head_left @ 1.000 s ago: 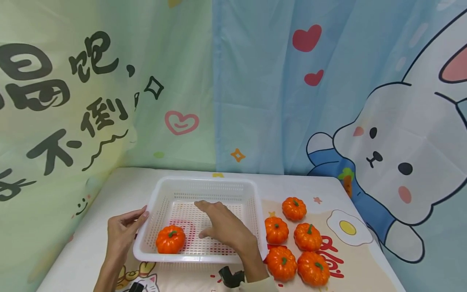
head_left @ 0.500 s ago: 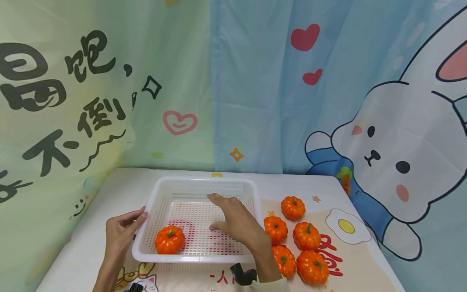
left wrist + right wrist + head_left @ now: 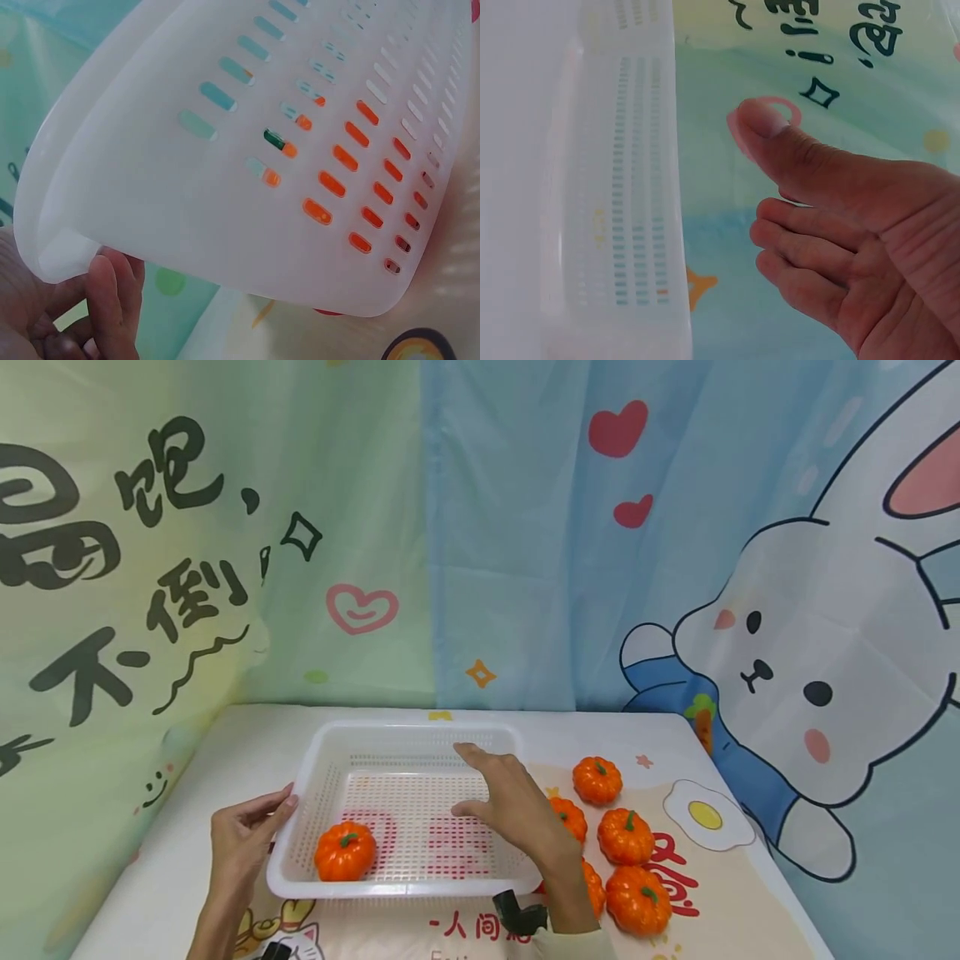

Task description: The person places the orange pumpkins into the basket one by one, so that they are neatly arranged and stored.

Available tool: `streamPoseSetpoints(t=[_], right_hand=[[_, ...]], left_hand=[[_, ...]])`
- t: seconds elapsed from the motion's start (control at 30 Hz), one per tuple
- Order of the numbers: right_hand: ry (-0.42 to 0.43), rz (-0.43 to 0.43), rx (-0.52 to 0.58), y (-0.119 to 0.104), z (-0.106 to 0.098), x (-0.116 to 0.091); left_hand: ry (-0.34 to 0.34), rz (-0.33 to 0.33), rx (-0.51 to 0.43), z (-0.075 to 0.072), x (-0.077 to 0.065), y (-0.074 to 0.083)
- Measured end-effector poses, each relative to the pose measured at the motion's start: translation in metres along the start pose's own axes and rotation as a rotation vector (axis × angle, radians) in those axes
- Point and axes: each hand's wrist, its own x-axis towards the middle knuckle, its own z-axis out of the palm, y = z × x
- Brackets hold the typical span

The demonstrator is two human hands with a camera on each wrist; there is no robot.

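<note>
A white plastic basket (image 3: 405, 890) with slotted walls sits on the table, one small orange pumpkin (image 3: 345, 852) in its near left corner. At the basket's left side, my left hand (image 3: 242, 837) pinches the rim. The left wrist view has the fingertips (image 3: 105, 300) right at the rim's lip, with orange showing through the slots. Over the basket's right part hovers my right hand (image 3: 513, 797), thumb and fingers spread and nothing between them. In the right wrist view that hand (image 3: 832, 232) is also bare, beside the basket wall (image 3: 637, 187).
Right of the basket lie several more pumpkins (image 3: 626, 837), two partly hidden behind my right forearm. A printed cloth (image 3: 720, 893) covers part of the white table (image 3: 187, 777). A cartoon curtain (image 3: 502, 527) hangs behind the table's far edge.
My right hand has moved to the right across the basket, toward the loose pumpkins, with its fingers still spread. My left hand keeps its hold on the rim. The view has shifted slightly.
</note>
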Motion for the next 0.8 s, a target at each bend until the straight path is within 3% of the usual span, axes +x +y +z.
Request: streamPoseSetpoints(t=[0.43, 0.8], right_hand=[[0.064, 0.173, 0.008, 0.021, -0.02, -0.014], [0.117, 0.276, 0.021, 0.042, -0.031, -0.027]], left_hand=[[-0.007, 0.012, 0.0, 0.002, -0.002, 0.003], [-0.003, -0.02, -0.017, 0.0, -0.003, 0.002]])
